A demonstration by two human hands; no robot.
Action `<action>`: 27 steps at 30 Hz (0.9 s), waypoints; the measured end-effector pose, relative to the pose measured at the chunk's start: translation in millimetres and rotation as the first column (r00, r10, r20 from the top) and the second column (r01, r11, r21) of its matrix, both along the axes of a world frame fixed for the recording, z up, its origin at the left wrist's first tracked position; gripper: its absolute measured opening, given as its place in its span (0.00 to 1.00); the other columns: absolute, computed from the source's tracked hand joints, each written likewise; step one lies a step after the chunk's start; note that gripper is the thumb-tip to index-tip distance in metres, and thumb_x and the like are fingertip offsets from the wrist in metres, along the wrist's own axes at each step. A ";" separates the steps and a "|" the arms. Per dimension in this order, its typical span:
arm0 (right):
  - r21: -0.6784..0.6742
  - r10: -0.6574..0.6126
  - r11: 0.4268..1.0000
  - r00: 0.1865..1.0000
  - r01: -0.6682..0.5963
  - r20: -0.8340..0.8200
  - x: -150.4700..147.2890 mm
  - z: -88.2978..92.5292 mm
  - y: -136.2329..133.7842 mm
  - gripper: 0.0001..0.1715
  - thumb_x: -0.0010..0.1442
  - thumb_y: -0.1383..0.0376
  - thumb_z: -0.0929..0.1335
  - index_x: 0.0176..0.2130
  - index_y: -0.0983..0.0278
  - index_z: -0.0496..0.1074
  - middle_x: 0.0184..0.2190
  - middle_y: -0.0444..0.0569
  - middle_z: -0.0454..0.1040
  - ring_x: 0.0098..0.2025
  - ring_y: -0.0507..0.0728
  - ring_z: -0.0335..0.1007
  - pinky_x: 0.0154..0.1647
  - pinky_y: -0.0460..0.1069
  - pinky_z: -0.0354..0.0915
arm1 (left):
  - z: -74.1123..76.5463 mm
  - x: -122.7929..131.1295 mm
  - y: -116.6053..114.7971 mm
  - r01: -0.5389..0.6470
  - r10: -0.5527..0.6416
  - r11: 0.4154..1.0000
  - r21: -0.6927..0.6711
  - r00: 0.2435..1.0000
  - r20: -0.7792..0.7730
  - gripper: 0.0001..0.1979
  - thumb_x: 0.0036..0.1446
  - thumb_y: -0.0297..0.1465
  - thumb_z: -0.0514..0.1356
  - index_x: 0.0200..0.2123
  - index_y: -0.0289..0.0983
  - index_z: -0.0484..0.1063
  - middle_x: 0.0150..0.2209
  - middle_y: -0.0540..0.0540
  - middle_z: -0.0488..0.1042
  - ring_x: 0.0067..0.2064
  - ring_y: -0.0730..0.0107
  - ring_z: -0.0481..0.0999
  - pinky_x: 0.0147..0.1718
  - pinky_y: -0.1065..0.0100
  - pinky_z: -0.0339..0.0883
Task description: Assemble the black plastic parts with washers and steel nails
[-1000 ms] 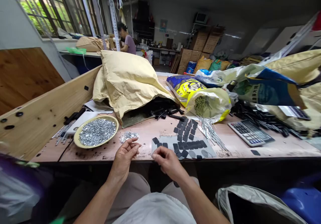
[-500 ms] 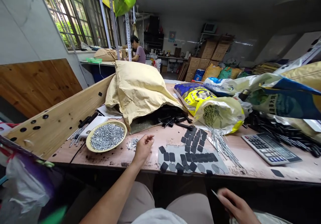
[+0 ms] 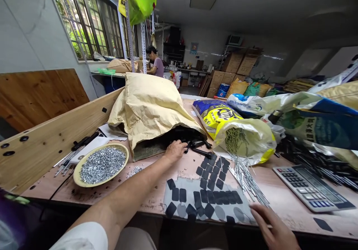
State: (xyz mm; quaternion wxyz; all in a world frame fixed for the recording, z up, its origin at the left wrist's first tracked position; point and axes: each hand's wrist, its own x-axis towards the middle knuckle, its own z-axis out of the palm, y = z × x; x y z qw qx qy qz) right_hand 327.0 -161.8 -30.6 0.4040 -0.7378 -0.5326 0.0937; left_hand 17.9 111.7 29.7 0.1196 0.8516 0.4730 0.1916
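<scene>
My left hand (image 3: 175, 151) reaches across the table to the mouth of a big tan paper sack (image 3: 149, 106), its fingers curled on the black parts (image 3: 195, 145) spilling from it. My right hand (image 3: 272, 229) rests at the table's near edge, fingers stretched flat beside a grey sheet (image 3: 208, 205) covered with several black pads. Long thin metal pins (image 3: 246, 177) lie fanned out just above that hand.
A yellow dish of small silver nuts (image 3: 100, 164) sits at the left by a wooden side board (image 3: 53, 134). A yellow and blue bag of pins (image 3: 237, 130), a calculator (image 3: 310, 188) and more sacks fill the right. Another person (image 3: 155, 63) works at a far bench.
My left hand has moved from the loose nuts near the edge forward to the black parts at the sack's mouth. My right hand came up from below the table to its edge.
</scene>
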 end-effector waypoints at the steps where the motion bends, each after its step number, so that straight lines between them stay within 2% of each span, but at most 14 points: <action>1: 0.014 0.064 0.998 0.997 -0.065 0.039 -12.0 10.5 28.2 0.09 0.56 0.50 0.64 0.38 0.39 0.71 0.41 0.47 0.77 0.45 0.66 0.73 0.44 0.62 0.68 | -0.7 5.4 0.9 0.007 -0.007 1.000 0.005 0.999 -0.033 0.13 0.62 0.35 0.56 0.47 0.45 0.75 0.42 0.44 0.70 0.46 0.59 0.68 0.46 0.61 0.64; 4: -0.030 0.260 0.964 0.925 -0.263 0.276 -48.4 41.2 114.1 0.16 0.61 0.56 0.63 0.48 0.51 0.70 0.47 0.50 0.73 0.50 0.64 0.70 0.51 0.59 0.65 | -3.3 20.0 0.1 0.017 -0.015 1.000 0.019 0.994 -0.110 0.11 0.58 0.35 0.60 0.44 0.44 0.76 0.45 0.43 0.68 0.48 0.55 0.67 0.42 0.59 0.66; 7: -0.267 0.350 0.932 0.808 -0.247 0.473 -76.0 59.1 188.4 0.29 0.59 0.64 0.66 0.59 0.57 0.63 0.57 0.54 0.65 0.55 0.65 0.65 0.53 0.57 0.61 | -5.1 28.6 -2.8 0.012 -0.006 0.999 0.040 0.989 -0.151 0.09 0.58 0.33 0.60 0.42 0.43 0.76 0.46 0.42 0.67 0.49 0.53 0.66 0.41 0.58 0.67; 9: -0.357 0.390 0.906 0.772 -0.226 0.501 -88.1 62.2 224.8 0.35 0.57 0.64 0.68 0.62 0.56 0.60 0.61 0.54 0.61 0.57 0.66 0.62 0.54 0.58 0.59 | -5.4 29.5 -6.2 0.012 -0.003 0.998 0.054 0.986 -0.164 0.09 0.58 0.31 0.59 0.43 0.42 0.75 0.46 0.42 0.66 0.49 0.54 0.66 0.42 0.58 0.67; 12: -0.393 0.426 0.886 0.767 -0.246 0.481 -98.8 59.1 256.8 0.35 0.55 0.61 0.71 0.61 0.56 0.63 0.62 0.55 0.59 0.57 0.67 0.62 0.54 0.58 0.57 | -4.7 23.6 -16.2 0.036 -0.024 0.997 0.065 0.984 -0.176 0.08 0.59 0.29 0.58 0.41 0.40 0.75 0.45 0.42 0.67 0.47 0.57 0.67 0.44 0.59 0.66; 16: -0.414 0.489 0.854 0.759 -0.315 0.429 -106.0 54.8 264.1 0.28 0.57 0.66 0.69 0.57 0.60 0.67 0.57 0.57 0.66 0.54 0.64 0.64 0.53 0.56 0.58 | -2.8 5.2 -38.3 0.065 -0.056 0.997 0.049 0.984 -0.168 0.06 0.56 0.31 0.60 0.38 0.40 0.75 0.43 0.44 0.69 0.45 0.59 0.69 0.44 0.61 0.66; 18: -0.408 0.549 0.823 0.739 -0.395 0.391 -112.1 55.3 257.7 0.25 0.57 0.70 0.68 0.55 0.62 0.69 0.53 0.56 0.69 0.54 0.63 0.64 0.54 0.53 0.58 | -0.6 -5.4 -49.6 0.022 -0.022 1.000 -0.006 0.995 -0.097 0.06 0.55 0.31 0.62 0.38 0.40 0.75 0.42 0.44 0.69 0.45 0.59 0.70 0.43 0.62 0.66; 23: -0.351 0.716 0.696 0.642 -0.626 0.274 -144.0 61.0 232.9 0.21 0.56 0.75 0.64 0.48 0.62 0.71 0.47 0.52 0.72 0.50 0.58 0.67 0.51 0.49 0.59 | 5.3 -27.0 -72.0 -0.109 0.135 0.979 -0.172 0.980 0.149 0.08 0.54 0.35 0.63 0.37 0.41 0.77 0.38 0.46 0.70 0.41 0.61 0.72 0.41 0.64 0.65; 25: -0.316 0.759 0.649 0.612 -0.691 0.222 -155.5 63.5 225.9 0.22 0.54 0.77 0.63 0.46 0.61 0.72 0.45 0.50 0.73 0.47 0.56 0.68 0.49 0.48 0.61 | 3.7 -33.9 -79.3 -0.112 0.165 0.972 -0.208 0.952 0.258 0.08 0.57 0.37 0.60 0.32 0.41 0.76 0.36 0.47 0.70 0.38 0.63 0.73 0.39 0.64 0.65; 27: -0.286 0.797 0.602 0.582 -0.746 0.160 -159.9 65.7 222.7 0.23 0.51 0.79 0.62 0.43 0.61 0.73 0.43 0.48 0.74 0.45 0.54 0.69 0.47 0.47 0.62 | -1.5 -40.6 -84.9 -0.068 0.152 0.970 -0.232 0.917 0.369 0.09 0.59 0.35 0.56 0.31 0.40 0.75 0.35 0.46 0.71 0.38 0.63 0.73 0.40 0.64 0.66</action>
